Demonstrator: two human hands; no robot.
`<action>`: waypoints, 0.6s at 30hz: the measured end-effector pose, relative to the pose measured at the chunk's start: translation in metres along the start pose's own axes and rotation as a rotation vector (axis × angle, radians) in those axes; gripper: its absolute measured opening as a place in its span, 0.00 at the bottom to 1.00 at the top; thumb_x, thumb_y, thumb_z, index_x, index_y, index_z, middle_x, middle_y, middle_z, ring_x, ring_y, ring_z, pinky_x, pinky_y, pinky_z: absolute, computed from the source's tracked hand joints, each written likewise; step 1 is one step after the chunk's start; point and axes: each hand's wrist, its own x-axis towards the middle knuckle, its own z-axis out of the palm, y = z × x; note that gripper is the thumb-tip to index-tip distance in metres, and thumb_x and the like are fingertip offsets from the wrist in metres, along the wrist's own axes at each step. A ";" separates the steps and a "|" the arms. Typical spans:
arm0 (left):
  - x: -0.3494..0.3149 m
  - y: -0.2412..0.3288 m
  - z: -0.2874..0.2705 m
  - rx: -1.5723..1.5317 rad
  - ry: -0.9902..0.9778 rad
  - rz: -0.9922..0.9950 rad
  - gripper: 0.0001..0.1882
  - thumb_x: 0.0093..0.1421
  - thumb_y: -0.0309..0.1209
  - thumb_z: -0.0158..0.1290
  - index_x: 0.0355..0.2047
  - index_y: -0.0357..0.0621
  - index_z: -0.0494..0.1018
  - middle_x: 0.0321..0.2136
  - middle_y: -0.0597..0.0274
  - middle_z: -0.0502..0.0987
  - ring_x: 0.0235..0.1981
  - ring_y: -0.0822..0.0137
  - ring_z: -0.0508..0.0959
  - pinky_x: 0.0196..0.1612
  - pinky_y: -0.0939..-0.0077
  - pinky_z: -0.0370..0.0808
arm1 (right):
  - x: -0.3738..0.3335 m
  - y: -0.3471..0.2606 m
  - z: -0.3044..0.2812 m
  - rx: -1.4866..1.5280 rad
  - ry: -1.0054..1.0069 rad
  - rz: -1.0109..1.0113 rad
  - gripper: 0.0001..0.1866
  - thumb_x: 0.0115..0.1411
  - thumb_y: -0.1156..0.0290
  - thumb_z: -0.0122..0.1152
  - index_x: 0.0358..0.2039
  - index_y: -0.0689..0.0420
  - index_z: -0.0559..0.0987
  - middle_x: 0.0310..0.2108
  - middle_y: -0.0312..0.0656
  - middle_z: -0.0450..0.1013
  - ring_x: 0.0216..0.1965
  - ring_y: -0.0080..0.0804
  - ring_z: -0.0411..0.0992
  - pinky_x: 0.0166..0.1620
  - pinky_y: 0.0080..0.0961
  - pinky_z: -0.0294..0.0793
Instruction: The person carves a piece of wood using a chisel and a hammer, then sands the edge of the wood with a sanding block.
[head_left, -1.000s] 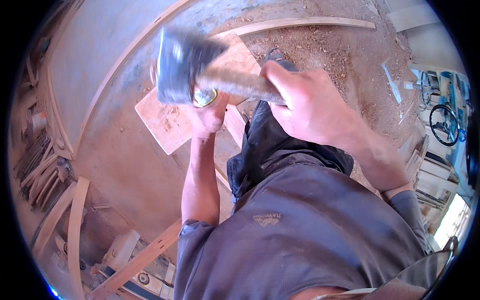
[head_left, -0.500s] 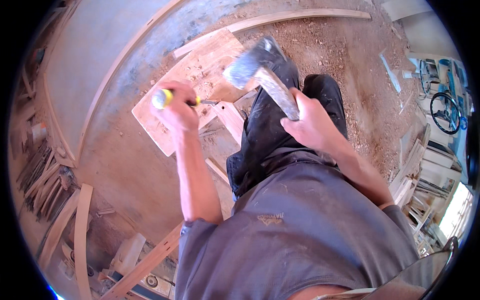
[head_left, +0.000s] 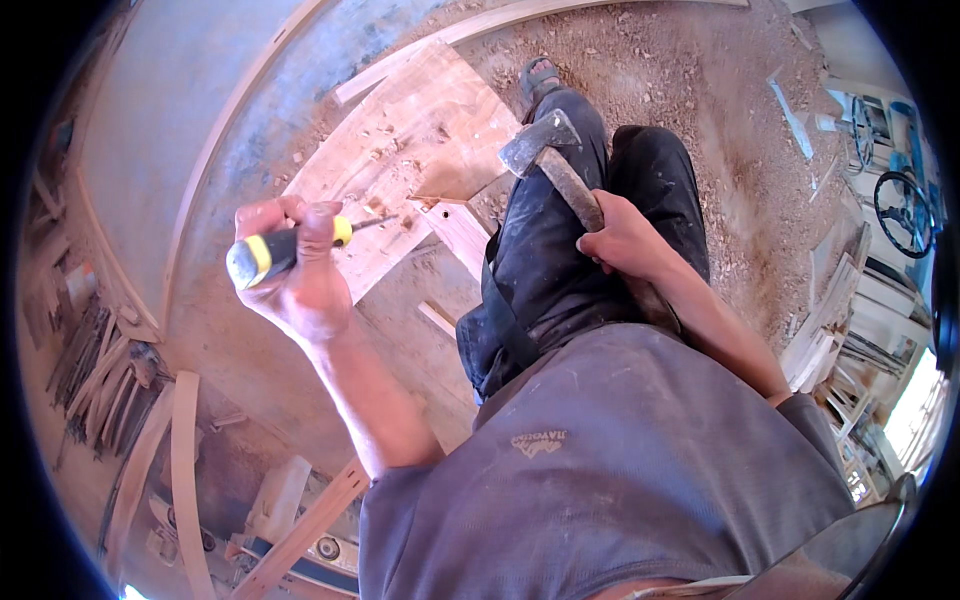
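My left hand is closed around the black-and-yellow handle of a chisel, its thin metal shank pointing right toward the workpiece. The tip is raised clear of the wood. A squared timber with a small dark hole near its end lies by my left thigh, at the edge of a wide wooden board. My right hand grips a hatchet by its worn wooden handle. The hatchet's metal head hangs over my left leg, apart from the timber.
Wood chips cover the ground ahead. A long curved wooden strip runs along the left, another behind the board. Offcuts are piled at far left. A black steering wheel and stacked lumber stand at right.
My left hand has drawn the chisel back and left, off the timber's end, turning its handle. My right hand has lowered the hatchet, its head now over my leg.
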 end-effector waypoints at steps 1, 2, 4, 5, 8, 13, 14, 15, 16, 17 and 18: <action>0.000 -0.004 0.000 -0.075 -0.002 -0.019 0.04 0.64 0.24 0.60 0.38 0.41 0.77 0.30 0.57 0.75 0.32 0.62 0.77 0.33 0.66 0.78 | 0.002 0.000 -0.001 -0.002 -0.008 0.003 0.21 0.52 0.76 0.63 0.46 0.68 0.73 0.24 0.44 0.75 0.18 0.31 0.74 0.23 0.31 0.74; 0.000 -0.007 -0.001 -0.151 -0.004 -0.038 0.02 0.65 0.23 0.59 0.36 0.41 0.76 0.29 0.58 0.74 0.30 0.63 0.76 0.31 0.67 0.77 | 0.003 -0.002 -0.002 -0.004 -0.016 0.007 0.21 0.52 0.76 0.63 0.47 0.69 0.73 0.25 0.45 0.75 0.18 0.32 0.74 0.23 0.31 0.74; 0.000 -0.013 0.003 -0.200 0.026 -0.042 0.07 0.66 0.21 0.57 0.30 0.43 0.73 0.25 0.58 0.72 0.22 0.66 0.72 0.26 0.69 0.72 | 0.007 -0.002 -0.003 -0.010 -0.032 0.002 0.22 0.52 0.76 0.63 0.48 0.69 0.73 0.25 0.46 0.75 0.19 0.32 0.75 0.23 0.31 0.75; -0.002 -0.017 0.004 -0.227 0.031 -0.060 0.07 0.66 0.21 0.56 0.30 0.43 0.73 0.24 0.58 0.71 0.22 0.66 0.72 0.25 0.69 0.72 | 0.009 -0.001 -0.004 -0.013 -0.039 -0.004 0.23 0.52 0.76 0.63 0.49 0.69 0.73 0.26 0.46 0.76 0.19 0.32 0.75 0.23 0.31 0.75; -0.007 -0.026 0.009 -0.264 0.079 -0.115 0.08 0.66 0.21 0.56 0.29 0.45 0.71 0.22 0.59 0.70 0.21 0.67 0.71 0.25 0.70 0.71 | 0.011 -0.007 -0.006 -0.023 -0.050 0.000 0.23 0.53 0.78 0.62 0.51 0.68 0.72 0.24 0.41 0.73 0.19 0.28 0.72 0.22 0.27 0.72; -0.009 -0.035 0.013 -0.206 0.088 -0.129 0.10 0.66 0.22 0.57 0.28 0.44 0.69 0.22 0.60 0.70 0.21 0.67 0.71 0.24 0.70 0.72 | 0.012 -0.005 -0.007 -0.022 -0.056 0.007 0.25 0.52 0.76 0.62 0.51 0.70 0.72 0.25 0.47 0.75 0.18 0.32 0.74 0.24 0.31 0.75; -0.009 -0.037 0.015 -0.202 0.101 -0.118 0.10 0.66 0.22 0.57 0.28 0.43 0.69 0.22 0.60 0.70 0.21 0.67 0.71 0.24 0.70 0.71 | 0.012 -0.004 -0.008 -0.021 -0.058 0.009 0.25 0.52 0.76 0.62 0.51 0.70 0.72 0.25 0.47 0.75 0.18 0.32 0.74 0.24 0.31 0.75; -0.008 -0.038 0.016 -0.199 0.112 -0.105 0.10 0.66 0.22 0.57 0.28 0.43 0.69 0.22 0.60 0.70 0.21 0.67 0.71 0.24 0.71 0.71 | 0.013 -0.004 -0.008 -0.019 -0.057 0.009 0.25 0.53 0.76 0.62 0.52 0.70 0.72 0.25 0.47 0.75 0.18 0.32 0.74 0.24 0.31 0.75; -0.008 -0.037 0.018 -0.192 0.128 -0.104 0.10 0.65 0.21 0.58 0.29 0.43 0.69 0.22 0.60 0.70 0.21 0.67 0.71 0.24 0.71 0.71 | 0.012 -0.003 -0.008 -0.017 -0.056 0.006 0.25 0.52 0.76 0.62 0.52 0.70 0.72 0.24 0.48 0.75 0.18 0.32 0.74 0.24 0.32 0.75; -0.009 -0.036 0.021 -0.185 0.143 -0.104 0.10 0.65 0.21 0.58 0.29 0.43 0.69 0.23 0.59 0.70 0.20 0.67 0.71 0.24 0.71 0.71 | 0.012 -0.002 -0.008 -0.016 -0.055 0.002 0.25 0.52 0.76 0.62 0.52 0.70 0.72 0.24 0.48 0.75 0.18 0.33 0.74 0.24 0.32 0.75; -0.009 -0.035 0.023 -0.177 0.161 -0.101 0.09 0.65 0.21 0.58 0.29 0.42 0.69 0.23 0.59 0.71 0.20 0.68 0.71 0.23 0.72 0.71 | 0.011 -0.002 -0.008 -0.016 -0.055 -0.003 0.25 0.52 0.76 0.62 0.52 0.70 0.72 0.24 0.48 0.75 0.18 0.33 0.75 0.24 0.32 0.75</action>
